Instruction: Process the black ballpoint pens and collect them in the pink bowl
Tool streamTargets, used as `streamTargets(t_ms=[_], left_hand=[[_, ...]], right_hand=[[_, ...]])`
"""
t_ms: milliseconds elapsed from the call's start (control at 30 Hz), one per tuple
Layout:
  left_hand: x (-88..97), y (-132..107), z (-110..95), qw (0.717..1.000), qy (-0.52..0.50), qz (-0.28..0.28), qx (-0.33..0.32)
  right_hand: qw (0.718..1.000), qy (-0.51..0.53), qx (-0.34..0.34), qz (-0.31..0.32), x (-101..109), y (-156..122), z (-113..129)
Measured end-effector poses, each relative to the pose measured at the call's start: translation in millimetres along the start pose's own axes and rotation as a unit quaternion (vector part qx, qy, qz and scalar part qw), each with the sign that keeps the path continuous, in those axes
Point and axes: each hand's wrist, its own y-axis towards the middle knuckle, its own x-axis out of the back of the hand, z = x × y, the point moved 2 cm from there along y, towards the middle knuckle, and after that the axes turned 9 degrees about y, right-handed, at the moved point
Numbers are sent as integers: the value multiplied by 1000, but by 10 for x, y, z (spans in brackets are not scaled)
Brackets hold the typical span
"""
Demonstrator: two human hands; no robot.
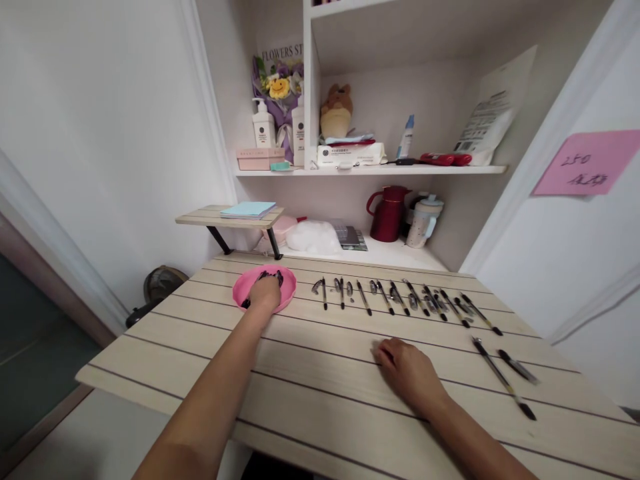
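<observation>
My left hand (265, 292) reaches into a pink bowl (239, 285) with scalloped sides, among small black pieces (278, 274). Its fingers are hidden, so its grip does not show. My right hand (407, 368) lies on the table with curled fingers. A small pale spot shows at its fingertips, too small to name. Beyond it runs a row of black-tipped pens (365, 298), several with clear plastic parts (373, 287) beside them. Nearer on the right lie one more pen (504, 378) and a short dark cap-like part (517, 365).
The slatted tabletop (320, 393) carries a small raised stand (200, 216) with a blue notepad (249, 209). Behind stand a red jug (387, 213), a pale cup (423, 223) and a white fluffy bundle (314, 237). A shelf (400, 170) with bottles and a plush toy hangs above.
</observation>
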Motion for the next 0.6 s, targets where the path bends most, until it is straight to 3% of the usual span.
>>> streamTargets(t_ms=[100,200,233,267,300,367,433,600], left_hand=[[5,-177,-302,994,-94,-14,-49],[-267,-511,-785,966,-228,47,-110],[-416,-648,-963,914,-363,121,-131],[-574,-790,-1131,859,-450,199,-141],[-727,-921,-1273,825,-490,247,-135],[-984,-1123,-1480,801,-518,277,-110],[-1146,-1239,-1604,794,-535,272,-99],[-1252,-1269,-1696,775,-561,273,-96]], right_hand=[[988,151,-31,-20,29,43,-37],[918,386,-75,-54,70,112,-13],[882,458,-85,-69,79,135,-5],[849,514,-90,-86,83,153,-3],[822,552,-96,-106,82,167,-11],[788,586,-119,-149,62,175,-64],[768,595,-155,-180,30,161,-141],[732,624,-192,-194,16,128,-254]])
